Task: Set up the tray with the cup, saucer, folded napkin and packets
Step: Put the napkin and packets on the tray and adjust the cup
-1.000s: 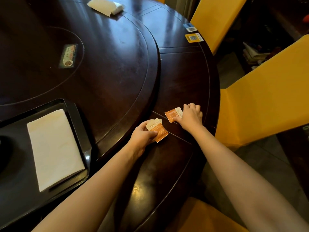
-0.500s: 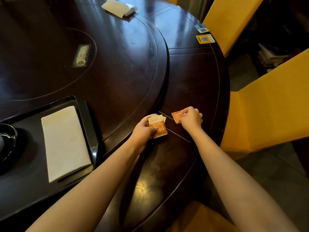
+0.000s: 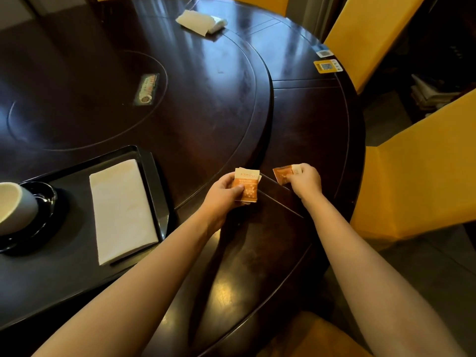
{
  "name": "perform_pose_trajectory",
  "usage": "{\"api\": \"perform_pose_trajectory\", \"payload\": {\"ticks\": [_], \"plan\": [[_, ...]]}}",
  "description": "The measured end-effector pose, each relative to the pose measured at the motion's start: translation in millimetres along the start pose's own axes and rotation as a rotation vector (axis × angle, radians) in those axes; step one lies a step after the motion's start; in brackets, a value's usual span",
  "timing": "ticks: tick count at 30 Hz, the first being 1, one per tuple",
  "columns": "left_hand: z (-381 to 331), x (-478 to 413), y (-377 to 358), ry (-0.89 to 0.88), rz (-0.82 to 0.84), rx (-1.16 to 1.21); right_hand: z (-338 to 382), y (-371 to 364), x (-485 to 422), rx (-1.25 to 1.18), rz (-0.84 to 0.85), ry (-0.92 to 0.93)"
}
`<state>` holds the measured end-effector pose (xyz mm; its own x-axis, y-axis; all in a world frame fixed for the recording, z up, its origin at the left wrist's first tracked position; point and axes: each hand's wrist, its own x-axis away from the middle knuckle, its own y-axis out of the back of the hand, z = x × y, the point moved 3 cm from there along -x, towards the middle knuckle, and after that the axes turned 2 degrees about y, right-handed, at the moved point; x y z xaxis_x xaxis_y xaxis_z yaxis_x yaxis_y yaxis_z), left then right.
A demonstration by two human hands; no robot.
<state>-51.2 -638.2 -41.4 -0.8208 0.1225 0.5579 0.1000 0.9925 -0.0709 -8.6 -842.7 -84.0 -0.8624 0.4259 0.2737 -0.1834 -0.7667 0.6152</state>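
Black tray (image 3: 152, 166) sits at the left on the dark wooden table (image 3: 304, 119). Contents as I read them: a folded napkin (image 3: 121, 210), cream, lying flat along the tray's right side, its long edge close to the rim; left of it a dark saucer (image 3: 47, 202) with a pale cup (image 3: 13, 204) standing on it, both cut off by the frame edge. No packets in the tray that I can see.

My left hand (image 3: 221, 194) is over the table just right of the tray, thumb pressed on top of a small stack of orange packets (image 3: 246, 186), fingers underneath, so clamped on them. How many are in the stack I cannot tell; a paler edge shows behind the top one.

My right hand (image 3: 305, 180) is near it, apart from the left, fingers curled shut around one end of a single orange packet (image 3: 282, 175) whose free end points toward the left hand.

Farther across the table: a spare white napkin (image 3: 199, 21), a small printed card (image 3: 146, 90) on the inner turntable, and two code stickers (image 3: 327, 65) near the far right rim. Yellow-covered chairs (image 3: 422, 171) ring the right side.
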Motion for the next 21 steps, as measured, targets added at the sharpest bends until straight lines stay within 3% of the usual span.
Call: {"api": "perform_pose_trajectory", "payload": {"ticks": [3,7,10,12,21], "plan": [[-8.9,7.4,10.7,-0.054,-0.065,0.013,37.5,13.5,29.6,-0.26,0.171,0.221],[-21.6,25.1,29.6,-0.105,-0.107,0.03,99.4,20.9,75.5,-0.257,0.489,0.477],[-29.3,46.8,47.2,-0.119,-0.052,0.046,136.0,5.9,102.5,0.079,0.446,0.711],[-31.6,63.1,62.0,-0.119,-0.054,0.035,151.9,-9.5,117.8,0.167,0.402,0.789],[-30.2,131.4,161.4,-0.126,-0.201,0.077,205.6,-94.0,194.8,0.051,0.485,0.879]]}}
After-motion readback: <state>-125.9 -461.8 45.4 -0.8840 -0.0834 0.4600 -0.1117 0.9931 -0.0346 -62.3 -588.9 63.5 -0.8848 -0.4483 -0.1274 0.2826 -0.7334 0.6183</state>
